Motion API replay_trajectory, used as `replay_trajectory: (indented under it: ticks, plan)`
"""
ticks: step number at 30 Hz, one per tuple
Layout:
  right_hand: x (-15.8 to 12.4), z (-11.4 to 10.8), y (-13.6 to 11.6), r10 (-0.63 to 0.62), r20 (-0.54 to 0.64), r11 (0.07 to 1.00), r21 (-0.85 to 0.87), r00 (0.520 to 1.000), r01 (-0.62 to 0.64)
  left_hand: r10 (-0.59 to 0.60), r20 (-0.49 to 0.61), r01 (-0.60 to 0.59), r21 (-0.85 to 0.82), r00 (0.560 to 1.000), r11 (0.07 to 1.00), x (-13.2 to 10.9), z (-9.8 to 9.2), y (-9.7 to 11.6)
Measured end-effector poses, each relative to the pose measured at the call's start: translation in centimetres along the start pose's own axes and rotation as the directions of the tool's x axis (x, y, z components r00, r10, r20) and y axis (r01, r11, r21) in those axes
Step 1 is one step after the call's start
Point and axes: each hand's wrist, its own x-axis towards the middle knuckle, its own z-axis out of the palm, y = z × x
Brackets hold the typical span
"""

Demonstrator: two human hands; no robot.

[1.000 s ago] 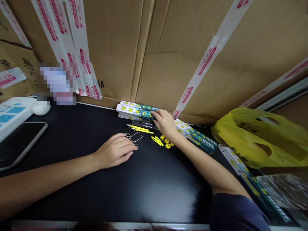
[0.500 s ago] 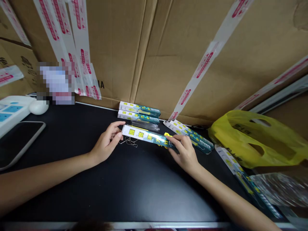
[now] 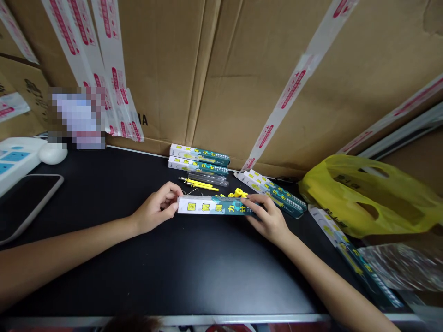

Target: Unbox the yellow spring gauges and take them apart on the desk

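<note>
White-and-teal card printed with yellow characters makes up the slim box (image 3: pixel 216 206), which both hands hold by its ends. The left hand (image 3: pixel 157 210) has its grip closed on the white end, thumb on top and fingers curled round the end face. The right hand (image 3: pixel 268 219) has its grip closed on the teal end, with its fingers along the far edge. The box lies level and crosswise near the middle of the black bench (image 3: pixel 207 276); whether it rests on the surface or is just clear of it, I cannot tell.

Just behind the box sit small yellow round parts (image 3: pixel 238 192) and a yellow rod (image 3: pixel 200 184) beside a clear tube (image 3: pixel 209 178). Farther back, two matching boxes (image 3: pixel 199 159) lie one behind the other against the taped cardboard wall (image 3: pixel 224 69). More such boxes (image 3: pixel 273 191) are fanned out to the right, near a yellow plastic bag (image 3: pixel 367 198). Well apart at the left edge are a dark-screened tablet (image 3: pixel 24 203) and a white power strip (image 3: pixel 14 161).
</note>
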Motion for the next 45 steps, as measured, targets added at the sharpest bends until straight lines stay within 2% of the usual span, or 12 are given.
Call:
replay_trajectory:
  ticks: [7,14,21,29,32,34,37,40,45]
  plan:
    - [0.4,-0.4,0.0,-0.098,-0.045,0.995,0.016,0.994,0.098,0.015,0.015,-0.017,0.157,1.0,0.987,-0.1,0.1,-0.1]
    - [0.4,-0.2,-0.1,0.066,-0.161,0.97,0.243,0.985,-0.025,0.012,0.011,-0.013,0.167,1.0,0.986,0.0,0.1,0.1]
    - [0.3,-0.4,-0.1,0.086,-0.107,0.97,0.236,0.99,-0.059,0.039,0.015,-0.041,0.158,0.999,0.987,0.0,0.0,0.2]
    - [0.5,-0.1,0.2,0.092,-0.066,0.958,0.28,0.994,-0.07,0.027,0.009,-0.028,0.057,1.0,0.998,-0.4,-0.1,0.0]
    - [0.7,0.0,0.1,0.103,-0.067,0.95,0.304,0.992,-0.078,0.055,0.021,-0.056,0.022,0.998,0.998,-0.5,0.0,-0.1]
    - [0.8,0.0,-0.1,0.118,-0.07,0.945,0.315,0.991,-0.09,0.076,-0.001,-0.076,0.057,0.997,0.995,-0.5,0.0,-0.2]
    - [1.0,0.0,-0.1,0.154,-0.074,0.938,0.323,0.985,-0.122,0.158,-0.117,-0.133,0.194,0.98,0.972,-0.3,0.0,-0.3]
    - [1.1,0.0,0.0,0.192,-0.074,0.931,0.328,0.979,-0.159,0.271,-0.206,-0.207,0.285,0.94,0.936,0.0,0.0,0.0]
    - [0.8,0.2,0.4,0.228,-0.053,0.921,0.337,0.972,-0.198,0.372,-0.17,-0.268,0.437,0.913,0.859,0.1,0.0,0.5]
